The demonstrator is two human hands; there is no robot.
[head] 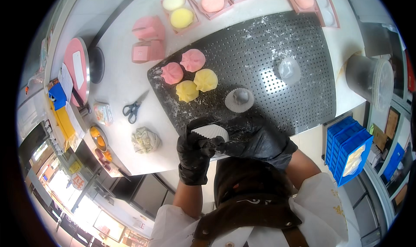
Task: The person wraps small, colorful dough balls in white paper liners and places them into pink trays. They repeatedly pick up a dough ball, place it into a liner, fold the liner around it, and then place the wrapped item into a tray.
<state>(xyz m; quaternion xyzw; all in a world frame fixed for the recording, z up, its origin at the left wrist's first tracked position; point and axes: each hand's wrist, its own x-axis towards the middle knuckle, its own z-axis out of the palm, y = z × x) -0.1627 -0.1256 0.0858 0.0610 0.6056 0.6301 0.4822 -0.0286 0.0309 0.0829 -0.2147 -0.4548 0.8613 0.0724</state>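
My left hand (196, 152), in a black glove, grips a white fluted paper cup (213, 131) at the near edge of the perforated black tray (227, 48). Also black-gloved, my right hand (256, 139) touches the same cup with its fingertips. Just beyond, another fluted cup (240, 100) stands on the tray with a greyish thing inside. Two pink pleated dough pieces (193, 60) and two yellow ones (206, 80) sit at the tray's left. A translucent round piece (289, 70) lies at its right. White powder is scattered over the tray.
Pink boxes holding round pastries (181, 18) line the far side. Folded pink boxes (148, 51), black-handled scissors (131, 112), a crumpled cloth (145, 140) and a bowl of orange yolks (98, 138) are at left. A lidded tub (364, 78) stands right, above blue crates (344, 149).
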